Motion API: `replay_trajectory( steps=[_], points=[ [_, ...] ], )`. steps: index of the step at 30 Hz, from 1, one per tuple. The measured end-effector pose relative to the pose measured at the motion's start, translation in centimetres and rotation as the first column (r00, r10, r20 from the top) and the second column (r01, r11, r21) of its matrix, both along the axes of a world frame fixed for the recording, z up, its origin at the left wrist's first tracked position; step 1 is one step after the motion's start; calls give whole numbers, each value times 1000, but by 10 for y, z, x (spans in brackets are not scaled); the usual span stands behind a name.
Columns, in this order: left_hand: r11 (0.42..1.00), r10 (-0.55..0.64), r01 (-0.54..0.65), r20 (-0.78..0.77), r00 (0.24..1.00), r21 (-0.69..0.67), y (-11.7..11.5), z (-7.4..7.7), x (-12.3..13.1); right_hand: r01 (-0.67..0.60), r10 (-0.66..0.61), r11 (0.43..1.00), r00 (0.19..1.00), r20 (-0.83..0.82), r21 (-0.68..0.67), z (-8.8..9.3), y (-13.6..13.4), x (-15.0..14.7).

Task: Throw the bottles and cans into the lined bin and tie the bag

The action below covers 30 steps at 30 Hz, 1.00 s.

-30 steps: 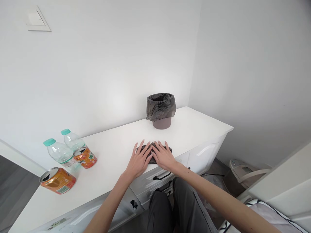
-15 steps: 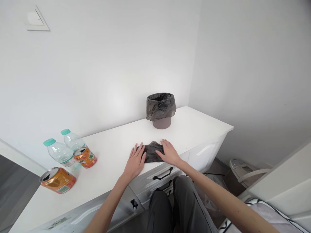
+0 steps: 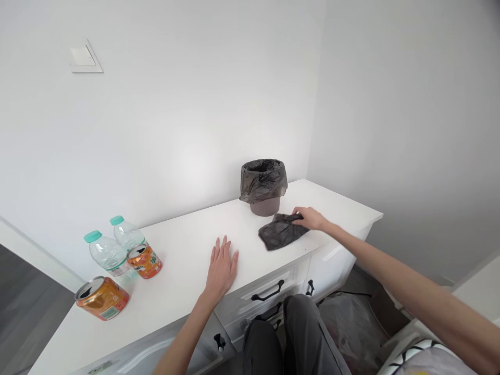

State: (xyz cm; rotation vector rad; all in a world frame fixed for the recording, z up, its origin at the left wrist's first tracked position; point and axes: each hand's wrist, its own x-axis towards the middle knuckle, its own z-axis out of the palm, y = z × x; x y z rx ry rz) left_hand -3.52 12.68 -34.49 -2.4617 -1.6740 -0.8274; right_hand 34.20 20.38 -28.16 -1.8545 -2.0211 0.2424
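Head view: the right hand (image 3: 307,217) is gripping a dark bag (image 3: 280,233); the left hand (image 3: 221,268) lies flat upon the white cabinet (image 3: 187,245).

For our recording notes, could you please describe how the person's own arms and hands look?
The left hand and right hand are ungloved, with slim fingers. The left forearm and right forearm are bare; no sleeve, watch or bracelet shows.

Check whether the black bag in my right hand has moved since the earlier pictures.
Yes, to the right: judged against the top drawer handle, the black bag has shifted right, gripped by the right hand.
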Motion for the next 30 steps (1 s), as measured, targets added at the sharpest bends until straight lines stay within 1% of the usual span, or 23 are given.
replay_trajectory(
  steps=[2,3,5,7,9,10,12,13,15,19,23,25,27,30],
  points=[
    [1000,-2,2,6,1000,-18,1,-3,0,46,-46,999,999,23,12,7,14,20],
    [999,2,-1,7,1000,-32,2,-4,0,62,-63,998,998,31,17,7,19,26],
    [998,13,-12,8,1000,-53,4,-6,0,67,-69,997,996,50,37,-1,22,26],
    [999,12,-11,10,1000,-51,5,-8,0,21,-26,997,996,80,69,-20,18,13],
    [999,2,-2,13,1000,-41,7,-11,-2,-59,49,995,993,110,85,-45,10,-6],
    [999,1,0,13,1000,-41,7,-11,-2,-80,72,994,992,107,74,-58,5,-16],
    [998,12,-11,6,1000,-55,7,-12,-2,-68,66,997,994,88,22,-79,-3,-31],
    [998,20,-20,-1,1000,-67,7,-12,-2,-54,54,999,995,81,-5,-86,-5,-35],
    [995,34,-36,-23,999,-95,6,-13,-1,-35,38,999,996,80,-41,-95,-7,-38],
    [992,33,-42,-78,996,-122,6,-18,-7,-35,39,998,995,95,-46,-98,-3,-33],
    [994,7,-21,-130,992,-107,10,-22,-35,-24,29,999,994,109,-45,-100,-1,-31],
    [991,15,-35,-155,988,-129,11,-20,-50,-22,26,999,993,111,-44,-100,-2,-32],
    [986,37,-64,-173,984,-153,9,-16,-60,-21,26,999,993,113,-45,-100,-3,-32],
    [983,71,-98,-176,982,-155,3,-9,-63,-21,26,999,994,107,-48,-96,-4,-33]
  ],
)
